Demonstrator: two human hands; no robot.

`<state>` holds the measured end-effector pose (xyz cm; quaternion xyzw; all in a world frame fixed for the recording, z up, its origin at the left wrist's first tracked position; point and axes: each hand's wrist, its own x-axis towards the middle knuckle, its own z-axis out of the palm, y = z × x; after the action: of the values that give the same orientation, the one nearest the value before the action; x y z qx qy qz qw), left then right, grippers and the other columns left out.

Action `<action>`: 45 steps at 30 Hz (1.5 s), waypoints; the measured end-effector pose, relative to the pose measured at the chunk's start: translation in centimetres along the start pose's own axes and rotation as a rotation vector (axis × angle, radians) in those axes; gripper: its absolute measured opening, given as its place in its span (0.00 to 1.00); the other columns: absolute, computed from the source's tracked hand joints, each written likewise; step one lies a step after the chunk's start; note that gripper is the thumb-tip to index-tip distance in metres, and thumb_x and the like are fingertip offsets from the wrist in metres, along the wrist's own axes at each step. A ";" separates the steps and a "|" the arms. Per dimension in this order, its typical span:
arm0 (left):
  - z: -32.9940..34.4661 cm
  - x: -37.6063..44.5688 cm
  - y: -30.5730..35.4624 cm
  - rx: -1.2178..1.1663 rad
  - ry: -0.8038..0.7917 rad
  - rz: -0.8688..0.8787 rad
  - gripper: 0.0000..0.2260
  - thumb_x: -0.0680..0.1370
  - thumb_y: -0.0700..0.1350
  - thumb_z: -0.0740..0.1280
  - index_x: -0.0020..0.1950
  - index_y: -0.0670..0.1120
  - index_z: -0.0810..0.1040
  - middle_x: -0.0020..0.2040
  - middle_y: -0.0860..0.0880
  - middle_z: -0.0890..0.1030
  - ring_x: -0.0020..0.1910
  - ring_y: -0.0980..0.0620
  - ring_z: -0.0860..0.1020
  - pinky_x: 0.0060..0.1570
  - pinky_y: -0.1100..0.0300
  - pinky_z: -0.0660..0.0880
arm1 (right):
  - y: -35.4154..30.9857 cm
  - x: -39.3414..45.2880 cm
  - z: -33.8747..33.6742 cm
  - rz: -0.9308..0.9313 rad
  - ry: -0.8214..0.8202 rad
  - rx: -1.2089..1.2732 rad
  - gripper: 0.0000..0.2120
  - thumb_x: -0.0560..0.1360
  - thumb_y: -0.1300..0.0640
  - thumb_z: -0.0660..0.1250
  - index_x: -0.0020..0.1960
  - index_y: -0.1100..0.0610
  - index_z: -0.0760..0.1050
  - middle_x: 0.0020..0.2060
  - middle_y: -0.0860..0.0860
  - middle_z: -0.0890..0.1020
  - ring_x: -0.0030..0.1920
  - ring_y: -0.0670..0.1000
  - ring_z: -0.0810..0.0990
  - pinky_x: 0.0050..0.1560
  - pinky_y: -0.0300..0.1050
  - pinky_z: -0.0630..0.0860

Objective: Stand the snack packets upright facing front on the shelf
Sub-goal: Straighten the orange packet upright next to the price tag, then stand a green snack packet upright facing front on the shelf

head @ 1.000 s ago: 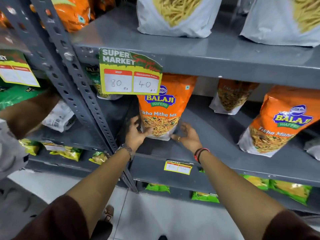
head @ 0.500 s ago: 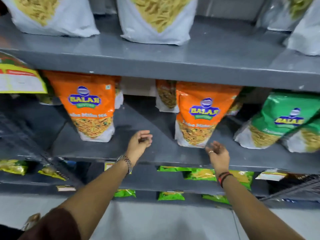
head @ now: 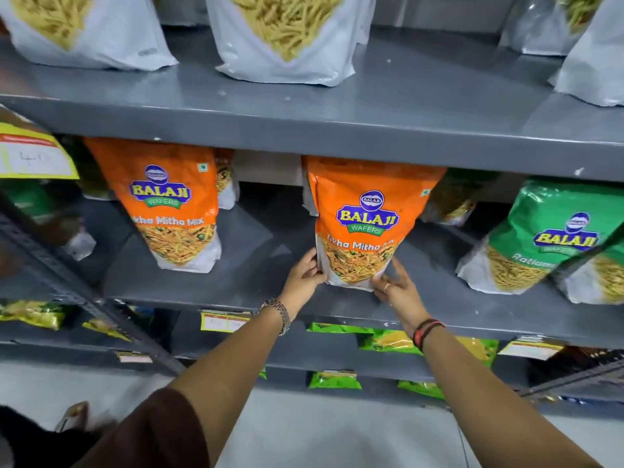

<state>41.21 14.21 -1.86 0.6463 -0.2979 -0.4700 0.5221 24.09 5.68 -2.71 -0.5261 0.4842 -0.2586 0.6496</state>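
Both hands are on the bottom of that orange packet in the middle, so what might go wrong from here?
1. The left hand and right hand hold only the bottom corners of the orange packet; its tall top could tip over.
2. It stands near the shelf's front edge, so a pull might slide it off.
3. Shifting it right could nudge the green packet.
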 end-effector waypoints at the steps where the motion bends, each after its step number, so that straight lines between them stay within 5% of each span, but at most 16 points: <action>1: -0.8 -0.4 0.0 -0.008 0.015 0.000 0.27 0.75 0.32 0.62 0.72 0.50 0.64 0.68 0.47 0.73 0.63 0.55 0.72 0.64 0.57 0.70 | -0.2 -0.1 0.9 0.013 -0.019 0.001 0.29 0.76 0.61 0.64 0.73 0.48 0.59 0.58 0.54 0.79 0.61 0.54 0.76 0.67 0.52 0.71; 5: -3.9 -0.9 0.5 -0.025 0.075 -0.013 0.24 0.76 0.32 0.60 0.70 0.47 0.67 0.64 0.46 0.75 0.60 0.53 0.74 0.57 0.64 0.74 | -0.7 0.1 3.9 0.035 -0.035 0.091 0.27 0.78 0.64 0.57 0.75 0.50 0.57 0.63 0.56 0.77 0.65 0.58 0.74 0.69 0.54 0.69; 12: -6.6 -0.3 0.2 -0.071 0.063 -0.079 0.22 0.78 0.33 0.57 0.72 0.43 0.66 0.70 0.44 0.72 0.69 0.47 0.70 0.67 0.53 0.67 | -0.1 0.0 6.3 0.059 0.010 0.183 0.28 0.77 0.68 0.49 0.74 0.49 0.57 0.66 0.60 0.75 0.61 0.57 0.76 0.65 0.50 0.70; 18: -6.7 0.0 -0.5 -0.102 0.093 -0.036 0.18 0.78 0.34 0.59 0.67 0.44 0.70 0.67 0.44 0.74 0.59 0.53 0.74 0.58 0.60 0.70 | 0.1 0.3 6.4 0.103 0.012 0.200 0.27 0.78 0.66 0.48 0.75 0.50 0.56 0.66 0.61 0.75 0.64 0.60 0.75 0.70 0.56 0.68; 24: -6.7 -0.5 -2.2 -0.072 0.344 -0.014 0.15 0.77 0.33 0.59 0.64 0.39 0.72 0.64 0.40 0.76 0.59 0.48 0.75 0.62 0.53 0.73 | 0.7 0.0 4.8 0.044 0.139 0.255 0.25 0.77 0.69 0.50 0.73 0.57 0.60 0.70 0.58 0.69 0.70 0.56 0.69 0.69 0.53 0.67; 27: -5.3 -2.0 -3.1 -0.124 0.384 -0.033 0.14 0.77 0.33 0.59 0.62 0.36 0.72 0.59 0.39 0.77 0.54 0.48 0.76 0.55 0.54 0.76 | 1.6 -0.8 1.1 -0.005 0.355 0.306 0.20 0.76 0.72 0.50 0.66 0.64 0.68 0.60 0.58 0.76 0.59 0.53 0.74 0.58 0.48 0.74; 30: -2.3 -3.3 -3.3 -0.142 0.346 -0.045 0.13 0.77 0.33 0.60 0.61 0.35 0.72 0.54 0.41 0.78 0.51 0.47 0.76 0.47 0.60 0.76 | 2.2 -1.2 -4.9 -0.085 0.566 0.322 0.18 0.75 0.74 0.50 0.46 0.56 0.72 0.43 0.53 0.77 0.42 0.48 0.75 0.39 0.35 0.70; 33: 1.8 -3.6 -3.2 -0.176 0.312 -0.048 0.11 0.77 0.33 0.61 0.59 0.36 0.73 0.51 0.41 0.78 0.44 0.49 0.77 0.44 0.62 0.76 | 2.7 -1.4 -11.7 -0.141 0.729 0.308 0.17 0.74 0.73 0.52 0.43 0.54 0.72 0.38 0.52 0.74 0.34 0.43 0.74 0.38 0.35 0.67; 37: 9.7 -2.8 -3.1 -0.169 0.248 -0.029 0.13 0.76 0.31 0.60 0.60 0.34 0.72 0.52 0.40 0.77 0.42 0.52 0.78 0.46 0.60 0.76 | 2.4 -0.6 -20.5 -0.137 0.721 0.200 0.17 0.74 0.72 0.53 0.40 0.51 0.68 0.42 0.52 0.72 0.45 0.50 0.71 0.49 0.40 0.68; 39: 14.4 -2.0 -2.8 -0.184 0.227 -0.010 0.14 0.77 0.31 0.59 0.62 0.32 0.70 0.53 0.41 0.76 0.44 0.53 0.77 0.48 0.60 0.75 | 1.6 0.1 -23.5 -0.126 0.615 0.175 0.15 0.75 0.71 0.54 0.44 0.51 0.68 0.49 0.54 0.71 0.46 0.48 0.72 0.53 0.42 0.67; 41: 19.4 -1.2 -2.3 -0.194 0.199 -0.001 0.16 0.78 0.32 0.58 0.65 0.34 0.69 0.55 0.42 0.75 0.47 0.53 0.76 0.48 0.63 0.74 | 0.9 0.7 -25.7 -0.090 0.483 0.127 0.13 0.77 0.66 0.56 0.59 0.56 0.68 0.59 0.55 0.70 0.58 0.52 0.72 0.58 0.44 0.66; 43: 24.1 -0.2 -1.4 -0.196 0.157 -0.009 0.19 0.78 0.35 0.59 0.69 0.37 0.67 0.58 0.43 0.74 0.55 0.53 0.75 0.52 0.63 0.74 | 0.2 1.1 -27.5 -0.071 0.358 0.064 0.25 0.78 0.61 0.59 0.73 0.55 0.57 0.71 0.55 0.65 0.69 0.55 0.66 0.64 0.49 0.65; 45: 27.6 1.0 -0.5 -0.140 0.095 -0.052 0.24 0.78 0.39 0.61 0.74 0.44 0.61 0.67 0.43 0.70 0.67 0.50 0.70 0.67 0.58 0.67 | -0.5 1.6 -28.7 -0.089 0.278 0.024 0.30 0.78 0.61 0.58 0.76 0.50 0.50 0.75 0.54 0.59 0.72 0.55 0.63 0.66 0.51 0.65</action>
<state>16.21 2.56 -3.05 0.6372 -0.2223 -0.4720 0.5672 -1.04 -8.24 -2.12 -0.4983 0.5424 -0.3636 0.5704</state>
